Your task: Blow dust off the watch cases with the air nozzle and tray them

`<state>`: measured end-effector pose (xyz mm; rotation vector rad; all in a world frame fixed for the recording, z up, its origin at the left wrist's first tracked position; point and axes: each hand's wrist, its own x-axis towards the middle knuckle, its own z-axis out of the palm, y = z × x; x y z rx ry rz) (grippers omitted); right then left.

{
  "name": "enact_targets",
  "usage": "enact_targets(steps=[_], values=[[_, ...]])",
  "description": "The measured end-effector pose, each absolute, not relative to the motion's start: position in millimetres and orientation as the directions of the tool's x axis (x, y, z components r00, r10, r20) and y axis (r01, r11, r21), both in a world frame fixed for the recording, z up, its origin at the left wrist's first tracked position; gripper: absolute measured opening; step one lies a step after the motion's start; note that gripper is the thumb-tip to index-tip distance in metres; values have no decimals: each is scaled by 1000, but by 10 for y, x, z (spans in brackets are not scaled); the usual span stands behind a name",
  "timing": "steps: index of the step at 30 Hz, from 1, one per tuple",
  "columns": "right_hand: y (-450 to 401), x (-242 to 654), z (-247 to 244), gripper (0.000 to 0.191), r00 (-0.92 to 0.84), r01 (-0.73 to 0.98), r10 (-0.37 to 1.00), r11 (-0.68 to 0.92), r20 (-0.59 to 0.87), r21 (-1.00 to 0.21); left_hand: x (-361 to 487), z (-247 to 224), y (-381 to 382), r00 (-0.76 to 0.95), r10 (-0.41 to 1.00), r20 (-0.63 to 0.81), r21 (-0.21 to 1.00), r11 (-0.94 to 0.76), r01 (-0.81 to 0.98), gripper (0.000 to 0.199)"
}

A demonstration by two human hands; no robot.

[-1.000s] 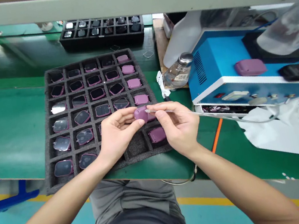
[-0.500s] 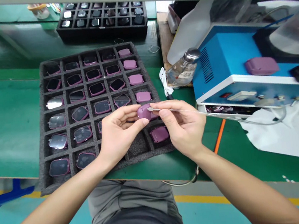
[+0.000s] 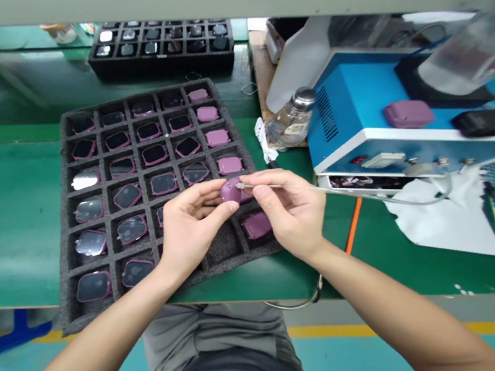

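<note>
My left hand (image 3: 191,229) pinches a small purple watch case (image 3: 230,191) between thumb and fingers above the foam tray. In my right hand (image 3: 292,216), thumb and fingers close around a thin dispensing needle (image 3: 242,186) on a clear tube (image 3: 346,190). The needle's tip lies against or just over the case; contact cannot be made out. Below both hands is the dark grey foam tray (image 3: 64,239), its compartments holding several purple watch cases with dark screens. Along its right column sit purple case parts, among them one (image 3: 256,226) near my right hand.
A blue machine (image 3: 341,155) stands at right, with a purple part (image 3: 408,114) and a black object (image 3: 482,123) on top. Beside it are a glass bottle (image 3: 291,122) and white paper (image 3: 447,229). A second black tray (image 3: 163,67) lies behind; a shelf beam (image 3: 218,2) crosses overhead.
The view has shifted a little, so most of the scene sits further left. Both hands keep their holds, with the needle still at the watch case.
</note>
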<state>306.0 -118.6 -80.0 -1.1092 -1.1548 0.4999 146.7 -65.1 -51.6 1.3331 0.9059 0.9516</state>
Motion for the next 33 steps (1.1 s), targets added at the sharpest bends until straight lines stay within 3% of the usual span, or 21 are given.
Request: enact_targets(steps=[8,33], values=[[-1100,3076,-756,17,364,208,801,427,475,-880,1493,-478,-615,303,953,26,996,-51,75,39],[-1058,3088,-769,19,362,153,807,442,466,-884,1494,-510,-590,272,961,50,990,-84,114,44]])
